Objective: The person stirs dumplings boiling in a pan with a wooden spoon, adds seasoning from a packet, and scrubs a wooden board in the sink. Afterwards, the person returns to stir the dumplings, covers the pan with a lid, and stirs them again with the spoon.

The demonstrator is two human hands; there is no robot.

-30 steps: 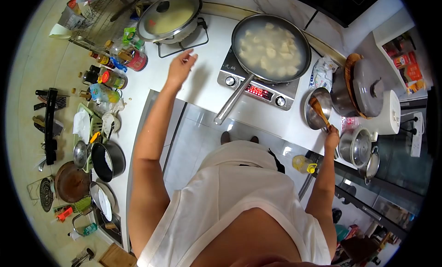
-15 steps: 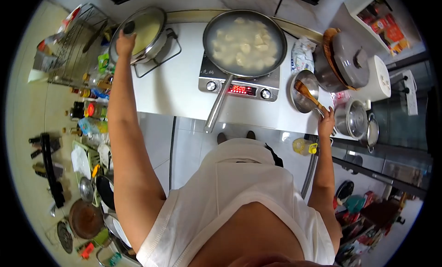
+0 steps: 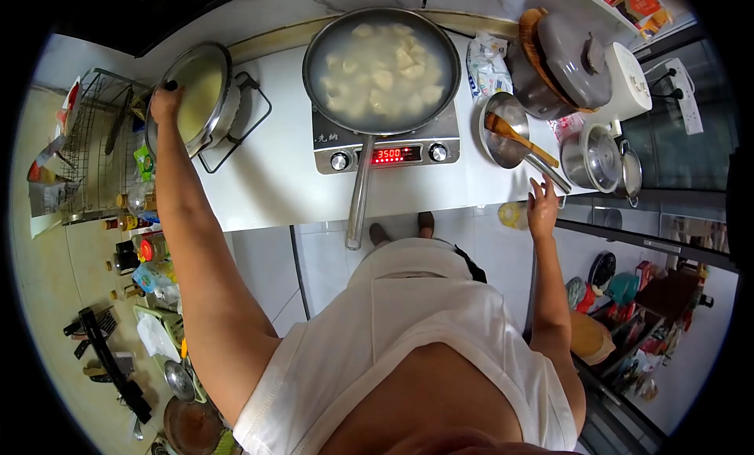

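My left hand (image 3: 166, 105) is closed around the dark knob of a round glass lid (image 3: 200, 94) with a steel rim. The lid is at a pot (image 3: 226, 113) on a black wire stand; whether it sits flat I cannot tell. My right hand (image 3: 542, 208), fingers apart, hangs by the counter's front edge. Just beyond its fingertips is the end of a metal handle (image 3: 550, 172) belonging to a small steel pan (image 3: 503, 113). A wooden spatula (image 3: 520, 139) rests in that pan. Dumplings (image 3: 383, 80) float in cloudy water in a large frying pan (image 3: 314, 43).
The frying pan stands on an induction cooker (image 3: 453, 129) showing 3500, its handle (image 3: 357, 208) jutting past the counter edge. At right are a grey lidded pot (image 3: 542, 82), a saucepan (image 3: 577, 160) and a power strip (image 3: 682, 98). A wire rack (image 3: 86, 141) and bottles stand left.
The view has swung, so the counter things sit further left. My right hand has come away from the small pan's handle and dropped toward me. My left hand stays on the lid knob.
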